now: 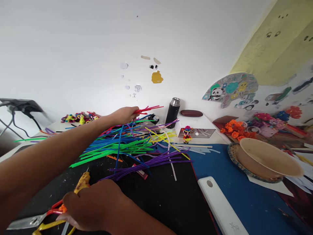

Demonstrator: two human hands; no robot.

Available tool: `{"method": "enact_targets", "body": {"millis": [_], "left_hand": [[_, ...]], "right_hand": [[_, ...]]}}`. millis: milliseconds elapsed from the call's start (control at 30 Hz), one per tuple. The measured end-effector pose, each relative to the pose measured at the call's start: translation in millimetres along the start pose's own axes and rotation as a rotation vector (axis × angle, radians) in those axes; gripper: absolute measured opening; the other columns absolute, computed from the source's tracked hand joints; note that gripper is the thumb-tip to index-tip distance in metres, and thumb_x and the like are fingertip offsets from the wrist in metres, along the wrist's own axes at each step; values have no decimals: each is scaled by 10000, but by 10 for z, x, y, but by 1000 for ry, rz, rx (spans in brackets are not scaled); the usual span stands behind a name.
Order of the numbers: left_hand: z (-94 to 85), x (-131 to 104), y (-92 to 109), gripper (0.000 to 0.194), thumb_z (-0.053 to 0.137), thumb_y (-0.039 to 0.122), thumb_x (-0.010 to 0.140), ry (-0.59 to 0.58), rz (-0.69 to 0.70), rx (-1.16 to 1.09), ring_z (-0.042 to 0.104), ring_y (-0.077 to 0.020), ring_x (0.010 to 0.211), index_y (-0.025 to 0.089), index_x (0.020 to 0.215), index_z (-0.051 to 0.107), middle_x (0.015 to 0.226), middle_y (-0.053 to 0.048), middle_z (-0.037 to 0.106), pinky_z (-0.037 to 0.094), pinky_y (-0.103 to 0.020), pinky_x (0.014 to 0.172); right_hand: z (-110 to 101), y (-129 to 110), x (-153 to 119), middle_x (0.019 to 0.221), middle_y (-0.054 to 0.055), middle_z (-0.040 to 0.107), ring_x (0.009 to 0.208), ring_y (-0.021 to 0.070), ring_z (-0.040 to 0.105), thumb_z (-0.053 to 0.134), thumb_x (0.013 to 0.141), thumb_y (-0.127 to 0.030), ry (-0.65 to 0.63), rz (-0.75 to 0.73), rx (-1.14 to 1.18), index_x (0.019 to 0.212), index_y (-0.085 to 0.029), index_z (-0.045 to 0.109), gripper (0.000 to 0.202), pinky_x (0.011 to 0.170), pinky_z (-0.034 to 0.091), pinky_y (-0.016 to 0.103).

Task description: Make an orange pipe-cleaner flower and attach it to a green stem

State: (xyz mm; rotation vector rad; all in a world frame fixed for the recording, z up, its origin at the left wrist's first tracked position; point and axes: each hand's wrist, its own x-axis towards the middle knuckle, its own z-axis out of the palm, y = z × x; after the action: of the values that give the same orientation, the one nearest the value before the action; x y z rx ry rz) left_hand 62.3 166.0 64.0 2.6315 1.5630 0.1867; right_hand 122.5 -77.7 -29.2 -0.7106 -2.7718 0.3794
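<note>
a plain white wall (73,49) rises behind the work table (171,202), dotted with small stickers and one yellow sticker (157,77). to the right hangs a pale yellow sheet (281,45) above a sticker-covered panel (232,88). even, soft light fills the room. cables (14,114) trail at far left.

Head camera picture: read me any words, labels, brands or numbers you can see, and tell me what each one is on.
No text reads clearly.
White flat device: a small grey mark near its lower end, too blurred to read.
Sticker-covered board on the wall: cartoon pictures only, any lettering too small.
Black flask: no label visible.
Yellow paper: small dark marks, not legible.
</note>
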Motion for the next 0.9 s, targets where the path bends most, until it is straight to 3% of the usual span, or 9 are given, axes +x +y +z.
{"method": "enact_targets", "body": {"millis": [167, 267, 333, 400, 533, 700, 900], "left_hand": [[344, 254, 40, 339, 505, 346, 986, -15, 21, 41, 742, -312, 1030, 242, 1191, 755, 1130, -127, 820, 523, -358, 834], [443, 283, 14, 354, 492, 298, 975, -10, 48, 31, 722, -296, 1144, 256, 1175, 781, 1224, -101, 816, 518, -341, 914], [427, 259, -14, 390, 479, 284, 975, 8, 38, 20, 728, -287, 1119, 255, 1234, 769, 1223, -95, 818, 517, -338, 894], [352, 208, -40, 412, 459, 302, 994, 31, 7, -14, 748, -261, 974, 257, 1280, 752, 1137, -82, 832, 516, -329, 815], [137, 5, -110, 414, 469, 401, 1003, 97, -60, -89, 705, -231, 740, 233, 1212, 784, 915, -67, 820, 477, -322, 699], [3, -384, -371, 443, 489, 442, 948, 99, -76, 71, 731, -282, 844, 254, 1192, 808, 951, -76, 832, 465, -333, 727], [93, -732, -834, 432, 502, 492, 931, 34, -162, 85, 752, -301, 875, 258, 1109, 819, 967, -78, 846, 464, -322, 712]], "right_hand": [[-5, -2, 20, 960, 100, 844, 797, 272, 845, 496, 1145, -447, -10, -8, -8, 1150, -157, 654, 330, 640, 695, 420], [5, 0, 35, 924, 106, 839, 767, 282, 837, 488, 1146, -387, 6, -23, -17, 1127, -148, 662, 297, 668, 698, 451], [19, 1, 42, 907, 89, 836, 776, 279, 837, 505, 1129, -317, 0, -30, -12, 1089, -154, 666, 233, 690, 698, 451], [40, 3, 44, 908, 84, 834, 791, 276, 838, 523, 1110, -272, -7, -35, -3, 1049, -158, 667, 194, 685, 693, 434], [86, 12, 27, 930, 95, 835, 778, 284, 833, 533, 1112, -271, 19, -31, 6, 1078, -159, 667, 178, 641, 683, 431], [87, 23, 3, 958, 85, 839, 781, 269, 833, 508, 1146, -409, 71, -39, 1, 1139, -169, 650, 279, 617, 681, 399], [29, 20, 1, 843, 61, 819, 683, 247, 809, 615, 1103, -448, 104, -66, -65, 1060, -152, 648, 301, 550, 657, 350]]}}
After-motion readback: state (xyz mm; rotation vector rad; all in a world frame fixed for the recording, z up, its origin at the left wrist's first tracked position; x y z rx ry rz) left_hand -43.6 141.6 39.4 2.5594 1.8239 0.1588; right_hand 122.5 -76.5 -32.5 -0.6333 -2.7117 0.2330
